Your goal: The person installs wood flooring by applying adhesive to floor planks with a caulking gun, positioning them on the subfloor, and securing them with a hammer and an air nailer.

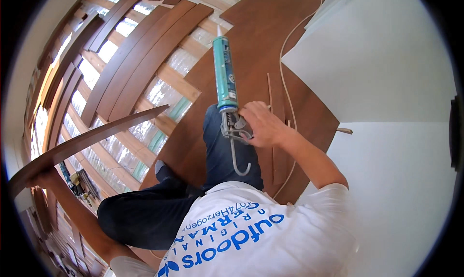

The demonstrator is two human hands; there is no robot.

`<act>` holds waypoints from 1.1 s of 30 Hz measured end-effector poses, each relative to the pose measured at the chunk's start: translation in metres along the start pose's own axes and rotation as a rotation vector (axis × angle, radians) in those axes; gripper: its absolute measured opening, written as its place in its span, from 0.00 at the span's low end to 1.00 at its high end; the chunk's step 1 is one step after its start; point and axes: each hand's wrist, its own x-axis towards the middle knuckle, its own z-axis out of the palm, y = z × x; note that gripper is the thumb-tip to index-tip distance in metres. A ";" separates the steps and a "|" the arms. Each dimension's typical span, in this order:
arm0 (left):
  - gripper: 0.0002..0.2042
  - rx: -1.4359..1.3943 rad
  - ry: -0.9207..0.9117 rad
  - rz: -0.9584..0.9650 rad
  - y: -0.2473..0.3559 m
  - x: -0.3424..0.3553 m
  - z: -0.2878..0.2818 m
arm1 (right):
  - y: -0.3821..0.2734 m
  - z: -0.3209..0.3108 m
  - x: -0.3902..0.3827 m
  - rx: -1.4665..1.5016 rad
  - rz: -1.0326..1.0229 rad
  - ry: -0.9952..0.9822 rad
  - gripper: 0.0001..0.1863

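My right hand (258, 124) grips a caulking gun (232, 122) by its metal handle, with a teal cartridge (224, 71) in it, the white nozzle pointing away from me and the hooked rod lying over my right thigh. My left hand (41, 178), at the far left, is closed on a long brown floorboard (101, 134), held raised at a slant beside me over the open battens. I sit on laid brown flooring (186, 156) with my legs bent.
Loose boards (140, 59) lie across wooden battens (174, 76) over plastic sheeting. Tools (79, 182) lie below my left hand. A cable (290, 88) runs along the floor at right, near thin strips (270, 98) and a white wall (386, 64).
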 end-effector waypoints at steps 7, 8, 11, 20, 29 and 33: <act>0.34 -0.032 -0.242 -0.105 -0.029 0.035 -0.042 | 0.170 0.020 -0.054 -0.581 0.174 -0.128 0.34; 0.33 -0.024 -0.261 -0.131 -0.035 0.027 -0.044 | 0.180 0.027 -0.056 -0.608 0.254 -0.208 0.34; 0.36 0.032 -0.283 -0.232 -0.042 -0.012 -0.043 | 0.205 0.056 -0.063 -0.588 0.342 -0.218 0.34; 0.36 -0.178 -0.579 -0.263 -0.030 -0.011 -0.068 | 0.246 0.123 -0.065 -0.609 0.509 -0.282 0.35; 0.26 0.117 -0.644 -0.357 -0.085 -0.109 -0.038 | 0.233 0.141 -0.079 -0.570 0.513 -0.272 0.35; 0.27 -0.003 -0.812 -0.417 -0.103 -0.086 -0.054 | 0.225 0.143 -0.074 -0.654 0.658 -0.443 0.47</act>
